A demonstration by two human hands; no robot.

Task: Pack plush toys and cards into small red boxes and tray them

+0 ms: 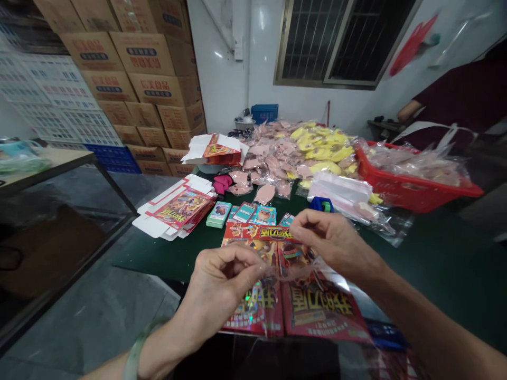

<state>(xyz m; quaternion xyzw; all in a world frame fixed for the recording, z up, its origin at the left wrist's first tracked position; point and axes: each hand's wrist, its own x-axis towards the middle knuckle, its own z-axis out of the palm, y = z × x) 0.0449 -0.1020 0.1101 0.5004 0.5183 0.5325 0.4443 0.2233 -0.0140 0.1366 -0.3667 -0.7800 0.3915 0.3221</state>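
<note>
My left hand point(224, 287) pinches the edge of a clear plastic bag point(295, 273), thumb against forefinger. The bag's shiny film stretches right, beneath my right hand point(336, 240). The fingers of my right hand are curled together in a pinch; what lies between them is too fine to make out. Under both hands are red printed boxes point(325, 311) with yellow lettering, side by side and partly covered by film. Just beyond them lie teal printed cards point(264, 215) and a thicker card stack point(218, 214). A blue tape dispenser point(321, 205) stands near my right fingertips.
Flat red-and-white cartons point(180, 208) lie at the left table edge. Behind is a heap of bagged pink pieces point(273, 150) and yellow pieces point(322, 142). A red basket point(415, 184) stands right, near a person in dark clothing point(459, 97). Brown boxes point(150, 58) are stacked back left.
</note>
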